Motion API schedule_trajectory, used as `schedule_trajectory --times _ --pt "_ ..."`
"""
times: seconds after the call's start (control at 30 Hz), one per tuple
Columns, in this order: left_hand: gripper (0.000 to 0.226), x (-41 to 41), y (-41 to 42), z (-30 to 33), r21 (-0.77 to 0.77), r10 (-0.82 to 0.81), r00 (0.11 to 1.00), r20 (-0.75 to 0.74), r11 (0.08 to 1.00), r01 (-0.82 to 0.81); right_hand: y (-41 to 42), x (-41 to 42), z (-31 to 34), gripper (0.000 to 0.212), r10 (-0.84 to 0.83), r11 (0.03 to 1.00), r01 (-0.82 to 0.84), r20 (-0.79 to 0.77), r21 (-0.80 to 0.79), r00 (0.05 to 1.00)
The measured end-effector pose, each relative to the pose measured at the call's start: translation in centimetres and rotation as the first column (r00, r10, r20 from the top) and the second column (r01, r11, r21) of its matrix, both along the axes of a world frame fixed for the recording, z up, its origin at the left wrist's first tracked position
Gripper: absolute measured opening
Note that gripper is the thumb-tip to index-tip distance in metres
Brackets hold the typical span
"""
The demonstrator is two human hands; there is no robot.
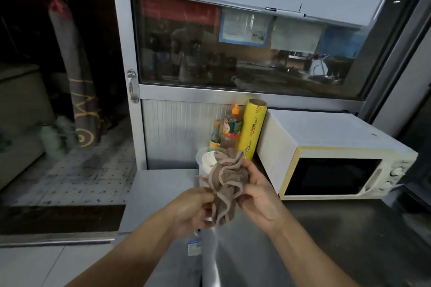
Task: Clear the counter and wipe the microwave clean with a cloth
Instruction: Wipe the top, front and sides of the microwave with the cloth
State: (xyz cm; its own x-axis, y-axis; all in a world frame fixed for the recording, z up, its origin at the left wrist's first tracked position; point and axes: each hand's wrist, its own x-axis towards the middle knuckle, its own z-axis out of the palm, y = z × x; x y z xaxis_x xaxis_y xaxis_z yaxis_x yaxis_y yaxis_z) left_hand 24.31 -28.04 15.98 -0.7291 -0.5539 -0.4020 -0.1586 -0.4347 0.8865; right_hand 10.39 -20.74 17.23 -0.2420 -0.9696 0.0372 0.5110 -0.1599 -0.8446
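Observation:
A crumpled brown cloth [227,180] is bunched up between both hands above the steel counter [326,240]. My left hand [191,208] pinches its lower left edge and my right hand [258,193] grips its right side. A white microwave [326,147] with a dark door stands on the counter to the right, its door closed. Behind the cloth a clear plastic cup [205,161] is partly hidden.
Against the back wall stand a yellow roll of cling film [253,128], a sauce bottle with an orange cap [233,126] and a smaller bottle [215,135]. A glass window and a whiteboard rise behind. The counter's left edge drops to a tiled floor [70,170].

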Motion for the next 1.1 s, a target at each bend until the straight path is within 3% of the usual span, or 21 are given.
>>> schedule_trajectory --times 0.07,0.2,0.3,0.4,0.5,0.6,0.73,0.8,0.9,1.03,1.1 --pt "0.018 0.6 0.0 0.2 0.079 -0.010 0.999 -0.041 0.997 0.014 0.0 0.5 0.0 0.057 -0.010 1.000 0.009 -0.041 -0.002 0.999" --pt "0.026 0.7 -0.6 0.8 0.077 0.028 0.997 -0.078 0.997 -0.022 0.3 -0.7 -0.3 0.058 -0.014 1.000 0.017 -0.108 0.023 0.994" --pt "0.026 0.1 -1.0 1.3 0.018 0.054 0.993 -0.102 0.998 -0.052 0.7 -2.6 -0.8 0.054 0.013 0.990 0.011 -0.170 0.141 0.985" --pt "0.013 -1.1 -1.2 1.6 -0.098 0.037 0.998 -0.051 0.994 -0.042 0.9 -4.2 -1.2 0.038 0.048 0.975 -0.026 -0.094 0.220 0.994" --pt "0.016 -2.7 -1.3 1.7 -0.176 0.011 1.000 0.019 0.984 -0.008 0.6 -5.1 -1.6 0.047 0.061 0.952 -0.024 -0.111 0.305 0.992" --pt "0.020 -4.5 -1.4 1.5 -0.157 -0.012 1.000 0.007 0.988 0.013 -0.3 -5.8 -2.0 0.051 0.053 0.940 -0.017 -0.096 0.340 0.994" --pt "0.014 -6.0 -2.2 1.1 -0.158 0.046 0.998 0.037 0.987 -0.039 -1.9 -6.5 -2.2 0.027 0.001 0.945 0.022 -0.069 0.328 0.998" --pt "0.006 -6.5 -3.3 1.0 -0.180 0.065 0.996 0.063 0.982 -0.053 -2.9 -7.1 -2.4 0.011 -0.061 0.941 0.104 -0.142 0.323 0.988" --pt "0.014 -6.7 -5.6 0.7 -0.160 0.116 0.992 0.042 0.981 -0.108 -4.5 -8.3 -2.9 0.026 -0.100 0.934 0.162 -0.202 0.319 0.974" --pt "0.022 -6.7 -10.2 0.1 -0.118 0.204 0.979 0.016 0.972 -0.201 -6.9 -9.0 -3.9 0.045 -0.121 0.942 0.153 -0.121 0.300 0.985" --pt "0.027 -6.7 -12.9 -0.3 -0.118 0.241 0.970 0.028 0.964 -0.236 -8.7 -8.9 -4.2 0.043 -0.114 0.946 0.133 -0.080 0.297 0.990"
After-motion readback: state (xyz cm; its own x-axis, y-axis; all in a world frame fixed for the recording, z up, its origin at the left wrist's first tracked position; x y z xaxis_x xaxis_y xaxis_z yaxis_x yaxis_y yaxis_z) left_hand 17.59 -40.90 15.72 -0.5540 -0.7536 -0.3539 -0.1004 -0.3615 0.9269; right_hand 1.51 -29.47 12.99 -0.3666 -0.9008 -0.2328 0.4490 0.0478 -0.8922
